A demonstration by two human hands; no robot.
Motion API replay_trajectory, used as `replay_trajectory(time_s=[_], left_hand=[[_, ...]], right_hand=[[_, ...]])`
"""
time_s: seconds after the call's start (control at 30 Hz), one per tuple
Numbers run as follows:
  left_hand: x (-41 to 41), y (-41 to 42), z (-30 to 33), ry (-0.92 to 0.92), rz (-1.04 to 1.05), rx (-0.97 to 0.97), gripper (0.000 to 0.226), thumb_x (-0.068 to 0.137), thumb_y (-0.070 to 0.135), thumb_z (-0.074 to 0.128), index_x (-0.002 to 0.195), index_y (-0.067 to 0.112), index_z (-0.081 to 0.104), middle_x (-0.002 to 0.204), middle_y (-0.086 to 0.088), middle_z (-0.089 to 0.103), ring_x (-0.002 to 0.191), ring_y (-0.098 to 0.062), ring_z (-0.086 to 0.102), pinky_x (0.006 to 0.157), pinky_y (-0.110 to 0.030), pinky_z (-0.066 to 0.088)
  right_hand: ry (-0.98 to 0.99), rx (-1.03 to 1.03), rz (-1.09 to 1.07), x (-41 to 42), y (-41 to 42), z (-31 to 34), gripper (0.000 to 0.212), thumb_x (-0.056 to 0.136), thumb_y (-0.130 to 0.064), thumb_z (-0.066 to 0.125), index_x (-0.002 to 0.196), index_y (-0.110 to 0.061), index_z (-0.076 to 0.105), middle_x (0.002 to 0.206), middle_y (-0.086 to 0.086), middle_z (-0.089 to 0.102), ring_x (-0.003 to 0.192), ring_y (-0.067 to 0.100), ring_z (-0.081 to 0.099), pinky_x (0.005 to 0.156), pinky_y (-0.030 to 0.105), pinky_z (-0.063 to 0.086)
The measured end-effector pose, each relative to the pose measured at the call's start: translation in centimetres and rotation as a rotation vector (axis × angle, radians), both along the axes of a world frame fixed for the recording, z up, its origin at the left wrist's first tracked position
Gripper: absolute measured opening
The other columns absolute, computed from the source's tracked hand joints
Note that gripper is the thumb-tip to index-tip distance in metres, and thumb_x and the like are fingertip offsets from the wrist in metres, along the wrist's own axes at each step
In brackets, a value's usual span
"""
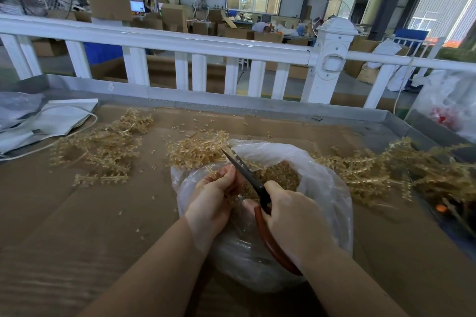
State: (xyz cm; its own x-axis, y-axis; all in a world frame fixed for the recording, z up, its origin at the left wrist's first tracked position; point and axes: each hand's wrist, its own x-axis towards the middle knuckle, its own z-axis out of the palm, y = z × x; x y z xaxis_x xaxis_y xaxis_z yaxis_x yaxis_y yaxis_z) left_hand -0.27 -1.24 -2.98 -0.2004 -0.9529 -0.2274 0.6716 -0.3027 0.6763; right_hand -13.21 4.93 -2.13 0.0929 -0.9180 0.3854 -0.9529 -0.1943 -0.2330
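A worker is trimming a tan plastic sprue [210,170] over an open clear bag [324,183] on the cardboard-lined bench [90,213], apparently so the snipped pieces are falling straight in. The left hand [213,195] is pinching the sprue just above the bag's mouth, fingers curled, while the right hand [291,213] is gripping the red-handled scissors [244,170], blades pointing up and away beside the left fingers

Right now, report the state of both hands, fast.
Left hand: closed, pinching a small amber plastic sprue strip over the clear plastic bag.
Right hand: closed, gripping the dark-bladed scissors with red-brown handles.
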Motion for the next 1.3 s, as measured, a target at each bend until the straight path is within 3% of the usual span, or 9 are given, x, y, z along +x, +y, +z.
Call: replay_trajectory(time_s=[0.07,0.17,0.47,0.6,0.77,0.93,1.07,1.2,1.3], left_hand=[[0.0,0.0,0.0,0.0,-0.006,-0.006,0.011,0.09,0.001,0.054,0.081,0.003,0.06,0.063,-0.005,0.063,0.057,-0.012,0.062,0.056,-0.024,0.054],[-0.1,-0.1,-0.2,-0.024,0.0,-0.024,0.009,0.091,0.002,0.053,0.084,0.003,0.06,0.07,-0.007,0.06,0.067,-0.015,0.057,0.072,-0.027,0.049],[0.1,0.1,0.1,-0.003,-0.028,-0.029,0.018,0.09,0.002,0.053,0.074,0.003,0.061,0.059,-0.006,0.062,0.052,-0.014,0.062,0.052,-0.023,0.054],[0.2,0.1,0.2,-0.018,-0.033,-0.028,0.012,0.087,0.005,0.056,0.076,0.004,0.06,0.066,-0.008,0.058,0.06,-0.016,0.059,0.062,-0.028,0.054],[0.0,0.4,0.4,-0.077,-0.052,-0.046,0.017,0.09,0.004,0.053,0.075,0.002,0.058,0.056,-0.007,0.059,0.049,-0.015,0.059,0.048,-0.023,0.051],[-0.1,0.6,0.5,-0.094,-0.04,-0.058,0.018,0.091,0.003,0.052,0.076,0.001,0.06,0.055,-0.007,0.062,0.048,-0.016,0.062,0.047,-0.022,0.051],[-0.1,0.4,0.4,-0.135,-0.037,-0.045,0.014,0.091,0.004,0.054,0.079,0.001,0.06,0.06,-0.008,0.061,0.054,-0.017,0.06,0.052,-0.025,0.053],[-0.2,0.4,0.4,-0.147,-0.028,-0.028,0.012,0.09,0.003,0.055,0.079,0.002,0.06,0.062,-0.008,0.06,0.057,-0.018,0.058,0.058,-0.027,0.054],[-0.3,0.4,0.3,-0.124,-0.02,-0.031,0.008,0.09,0.004,0.056,0.082,0.002,0.06,0.072,-0.012,0.06,0.068,-0.022,0.058,0.077,-0.036,0.053]], right_hand=[[0.013,-0.009,-0.003,0.0,0.0,0.0,0.033,0.09,-0.064,0.035,0.085,-0.032,0.038,0.066,-0.011,0.052,0.058,0.005,0.046,0.051,0.015,0.027],[0.022,-0.016,-0.01,0.0,-0.1,0.0,0.033,0.089,-0.065,0.034,0.085,-0.032,0.037,0.067,-0.011,0.052,0.059,0.005,0.046,0.051,0.014,0.027],[-0.006,-0.007,0.015,0.3,0.0,0.4,0.032,0.091,-0.062,0.039,0.084,-0.031,0.04,0.064,-0.012,0.048,0.056,0.003,0.045,0.048,0.009,0.026],[-0.032,0.006,0.032,0.4,0.0,0.8,0.033,0.091,-0.062,0.041,0.083,-0.031,0.041,0.063,-0.013,0.047,0.056,0.003,0.046,0.05,0.011,0.031],[-0.088,0.035,0.04,0.6,-0.1,1.0,0.035,0.091,-0.063,0.039,0.084,-0.029,0.044,0.066,-0.012,0.051,0.058,0.002,0.047,0.051,0.009,0.032],[-0.077,0.023,0.039,0.4,-0.4,1.2,0.034,0.089,-0.063,0.042,0.086,-0.03,0.046,0.068,-0.015,0.05,0.059,0.003,0.048,0.055,0.007,0.034],[-0.105,0.039,0.031,0.2,-0.6,1.1,0.041,0.089,-0.063,0.044,0.092,-0.025,0.057,0.076,-0.01,0.062,0.069,0.006,0.06,0.067,0.019,0.051],[-0.116,0.057,0.022,0.1,-0.7,1.1,0.043,0.088,-0.064,0.043,0.091,-0.023,0.059,0.077,-0.008,0.064,0.069,0.007,0.061,0.068,0.02,0.051],[-0.225,0.056,0.013,0.2,-0.8,1.3,0.037,0.086,-0.061,0.049,0.085,-0.025,0.057,0.07,-0.013,0.058,0.065,0.002,0.056,0.061,0.012,0.045]])
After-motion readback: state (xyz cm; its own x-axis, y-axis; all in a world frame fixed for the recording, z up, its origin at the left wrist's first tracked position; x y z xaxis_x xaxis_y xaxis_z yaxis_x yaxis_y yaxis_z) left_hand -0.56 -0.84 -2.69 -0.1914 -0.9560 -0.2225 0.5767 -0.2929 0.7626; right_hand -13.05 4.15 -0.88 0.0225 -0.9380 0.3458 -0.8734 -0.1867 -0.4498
